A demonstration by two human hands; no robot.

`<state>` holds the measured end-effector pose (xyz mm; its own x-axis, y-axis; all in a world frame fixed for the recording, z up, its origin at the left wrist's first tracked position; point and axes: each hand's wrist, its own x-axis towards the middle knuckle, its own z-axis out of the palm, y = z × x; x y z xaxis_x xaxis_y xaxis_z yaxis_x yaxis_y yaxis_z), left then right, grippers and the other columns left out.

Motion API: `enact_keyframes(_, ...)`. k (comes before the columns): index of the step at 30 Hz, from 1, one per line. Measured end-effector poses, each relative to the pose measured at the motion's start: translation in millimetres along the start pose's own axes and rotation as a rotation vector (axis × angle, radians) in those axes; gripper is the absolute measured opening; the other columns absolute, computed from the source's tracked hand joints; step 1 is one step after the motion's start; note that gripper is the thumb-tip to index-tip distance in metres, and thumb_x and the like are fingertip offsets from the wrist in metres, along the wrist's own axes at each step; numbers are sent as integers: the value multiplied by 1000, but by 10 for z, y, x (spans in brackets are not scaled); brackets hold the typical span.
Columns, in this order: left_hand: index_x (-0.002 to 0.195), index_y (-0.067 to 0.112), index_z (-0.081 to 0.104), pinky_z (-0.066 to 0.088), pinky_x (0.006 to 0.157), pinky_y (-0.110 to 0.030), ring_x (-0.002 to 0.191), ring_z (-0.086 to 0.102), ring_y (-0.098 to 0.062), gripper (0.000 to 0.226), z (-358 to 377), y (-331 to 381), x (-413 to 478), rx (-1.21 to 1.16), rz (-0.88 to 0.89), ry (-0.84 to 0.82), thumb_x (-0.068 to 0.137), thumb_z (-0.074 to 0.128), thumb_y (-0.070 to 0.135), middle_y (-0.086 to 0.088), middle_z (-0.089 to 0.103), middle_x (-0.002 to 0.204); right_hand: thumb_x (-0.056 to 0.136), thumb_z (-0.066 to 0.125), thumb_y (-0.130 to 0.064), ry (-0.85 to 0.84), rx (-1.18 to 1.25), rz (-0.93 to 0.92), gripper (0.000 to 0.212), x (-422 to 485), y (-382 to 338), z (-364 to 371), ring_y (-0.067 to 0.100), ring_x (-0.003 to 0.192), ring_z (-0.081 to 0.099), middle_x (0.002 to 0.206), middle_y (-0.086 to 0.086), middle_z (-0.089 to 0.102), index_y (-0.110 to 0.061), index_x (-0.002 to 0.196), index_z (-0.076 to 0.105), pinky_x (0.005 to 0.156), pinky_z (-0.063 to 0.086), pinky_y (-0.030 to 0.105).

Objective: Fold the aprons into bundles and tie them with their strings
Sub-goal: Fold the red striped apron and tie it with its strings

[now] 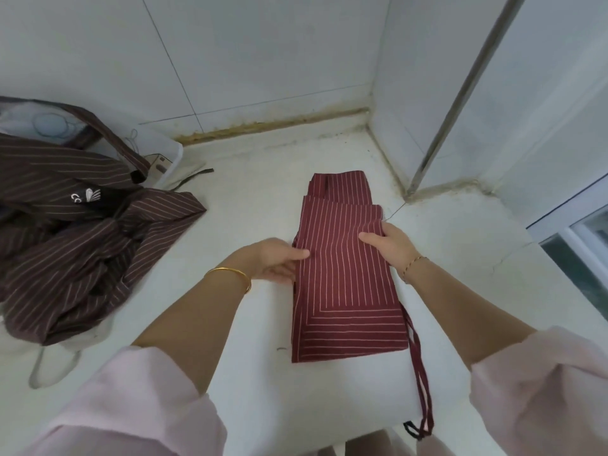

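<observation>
The red apron (345,284) lies on the worktop (250,199) as a long narrow strip, folded lengthwise. Your left hand (279,261) pinches its left edge and your right hand (391,245) pinches its right edge — thumbs on top, at mid-length. The strings (418,373) trail from the near right corner and hang over the worktop edge.

Caution: lifting the strip here may let the stacked layers slide apart, since nothing pins the far end. The hanging strings may drag the near end sideways — or catch under the next fold. Keep the strip apart from the brown aprons (82,245) heaped at left.
</observation>
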<state>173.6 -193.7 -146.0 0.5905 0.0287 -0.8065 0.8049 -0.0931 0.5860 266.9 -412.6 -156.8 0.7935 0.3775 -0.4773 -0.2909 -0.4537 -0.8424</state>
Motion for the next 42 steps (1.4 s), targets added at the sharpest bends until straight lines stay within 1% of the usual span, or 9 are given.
enact_keyframes(7,109,2,54,52,84,-34,96,61,-23,38,93,487,363,63,316,542,85,68,28,-6,59,101,93,56,-15,-196,-125,-7,43,147,-106,-76,16,104,59,124,3,58,-13,134,43,89,45,26)
enact_keyframes(11,100,3,59,52,87,-39,94,62,-26,23,104,653,532,150,345,488,89,63,23,-12,63,100,89,62,-19,-241,-106,-7,48,215,-116,-93,12,104,59,124,-2,58,-18,133,42,92,46,27)
enact_keyframes(14,108,15,52,52,86,-36,96,61,-21,14,69,771,584,-97,450,438,97,50,24,-6,60,108,86,66,-28,-253,-8,47,50,283,-82,-147,10,107,59,121,-9,59,-30,130,41,97,47,37)
enact_keyframes(16,114,18,48,51,87,-39,99,60,-22,17,23,837,675,-227,470,488,100,42,25,-5,59,112,88,64,-31,-255,-10,64,44,300,-75,-177,6,104,58,116,-14,58,-30,126,42,89,48,31)
enact_keyframes(21,126,5,41,44,88,-36,103,54,-26,30,35,866,908,50,337,605,102,32,21,-10,54,116,94,54,-29,-119,-175,-31,27,366,27,-141,6,94,60,104,-9,63,-17,119,55,91,49,28)
enact_keyframes(26,113,5,41,41,78,-32,89,50,-21,21,23,846,972,60,362,680,103,27,18,-6,50,100,97,49,-25,-65,-315,-58,17,427,30,-121,7,58,44,67,-6,46,-10,91,50,57,36,19)
enact_keyframes(30,101,10,34,41,78,-32,86,50,-21,13,31,818,994,67,410,729,103,25,19,-7,51,95,97,48,-25,-17,-335,-66,37,452,49,-97,10,52,28,60,-4,30,-16,67,28,53,28,23)
enact_keyframes(39,124,-1,34,40,83,-34,97,51,-24,27,-2,980,998,116,293,713,102,30,14,-14,51,114,98,44,-26,67,-388,-39,30,496,65,-63,9,50,33,61,-4,35,-27,71,32,50,28,20)
enact_keyframes(42,124,1,39,40,81,-37,103,53,-31,32,41,949,999,261,345,963,94,46,7,-17,51,118,98,44,-26,72,-461,-44,15,506,34,-48,8,52,37,63,-4,39,-16,88,40,50,28,20)
